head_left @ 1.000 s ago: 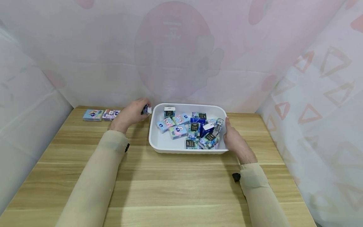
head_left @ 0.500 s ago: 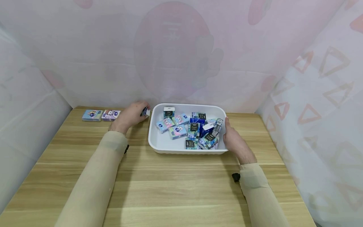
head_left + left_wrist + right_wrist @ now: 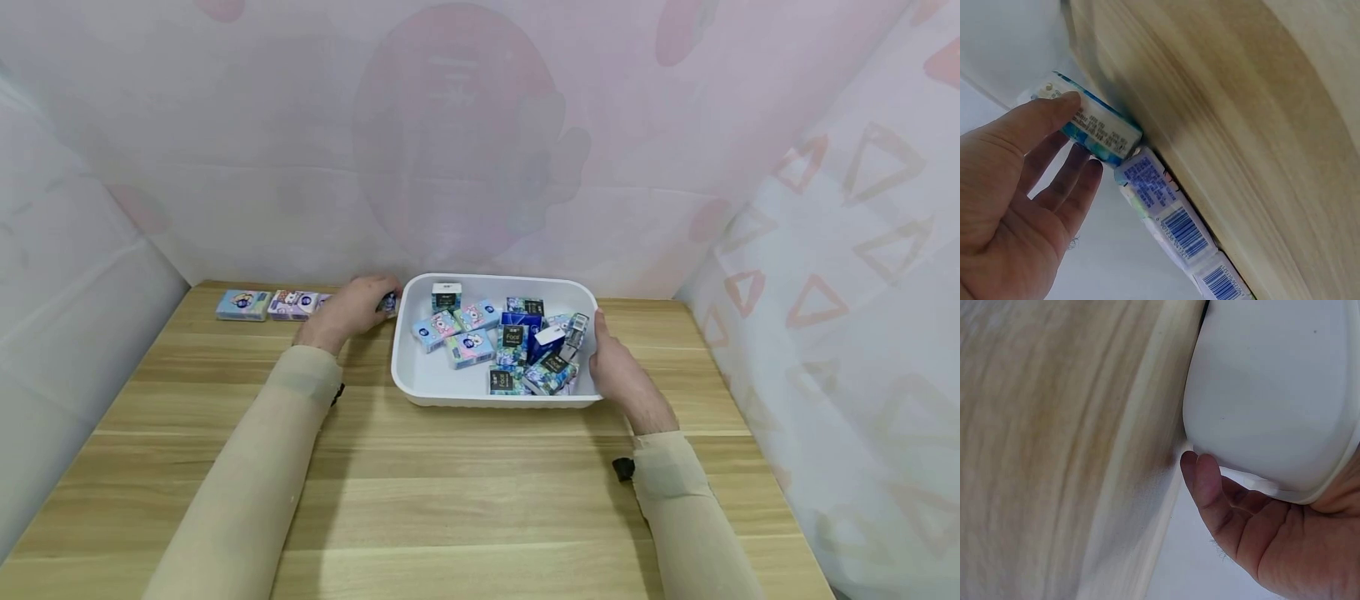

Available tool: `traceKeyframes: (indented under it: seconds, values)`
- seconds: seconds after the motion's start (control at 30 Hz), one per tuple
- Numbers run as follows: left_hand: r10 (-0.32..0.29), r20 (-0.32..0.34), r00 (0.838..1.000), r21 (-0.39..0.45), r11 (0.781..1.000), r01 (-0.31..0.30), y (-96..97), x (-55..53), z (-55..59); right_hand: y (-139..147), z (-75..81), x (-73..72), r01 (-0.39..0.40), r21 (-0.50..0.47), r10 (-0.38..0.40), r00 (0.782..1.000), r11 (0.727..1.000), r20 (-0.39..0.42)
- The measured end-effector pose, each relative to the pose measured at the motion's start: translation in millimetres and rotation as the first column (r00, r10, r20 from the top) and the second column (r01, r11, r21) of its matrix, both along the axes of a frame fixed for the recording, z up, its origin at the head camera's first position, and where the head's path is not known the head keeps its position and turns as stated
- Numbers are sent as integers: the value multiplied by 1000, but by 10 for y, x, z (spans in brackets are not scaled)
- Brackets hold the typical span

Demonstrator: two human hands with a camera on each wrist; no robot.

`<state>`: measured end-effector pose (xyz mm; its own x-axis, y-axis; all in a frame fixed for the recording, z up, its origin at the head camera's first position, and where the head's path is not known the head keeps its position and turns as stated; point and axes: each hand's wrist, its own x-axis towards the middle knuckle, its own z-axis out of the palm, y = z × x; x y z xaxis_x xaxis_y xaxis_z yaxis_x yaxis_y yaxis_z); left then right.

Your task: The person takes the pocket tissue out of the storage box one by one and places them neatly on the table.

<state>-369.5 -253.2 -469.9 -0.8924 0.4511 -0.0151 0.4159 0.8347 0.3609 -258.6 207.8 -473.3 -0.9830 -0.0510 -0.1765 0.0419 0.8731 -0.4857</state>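
My left hand (image 3: 348, 310) pinches a small blue-and-white tissue pack (image 3: 1105, 130) between thumb and fingers, just left of the white plastic bin (image 3: 495, 401). In the left wrist view, the pack's end meets a purple tissue pack (image 3: 1166, 209) in a row along the back of the table. At the row's left end lie a light blue pack (image 3: 243, 305) and a purple pack (image 3: 292, 304). My right hand (image 3: 622, 367) grips the bin's right side, thumb at the rim and fingers (image 3: 1209, 481) against the outer wall.
Inside the bin lie several tissue packs: pastel ones (image 3: 471, 348) on the left, dark floral ones (image 3: 513, 344) and a deep blue one (image 3: 525, 319) on the right. The wooden table (image 3: 450, 500) backs onto a pale printed curtain (image 3: 285, 167), with more curtain at both sides.
My left hand has lowered the dark floral tissue pack beside the bin and come slightly nearer the table. More of the purple packs in the row now shows. My right hand stays on the bin.
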Motion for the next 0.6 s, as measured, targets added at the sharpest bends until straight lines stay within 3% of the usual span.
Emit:
traceKeyframes:
  seconds: [0.6]
  values:
    - [6,-15,1000,-30,1000,-7,-69,18,-131,-13,-35,-19,12,-5,-12,1000,1000,7]
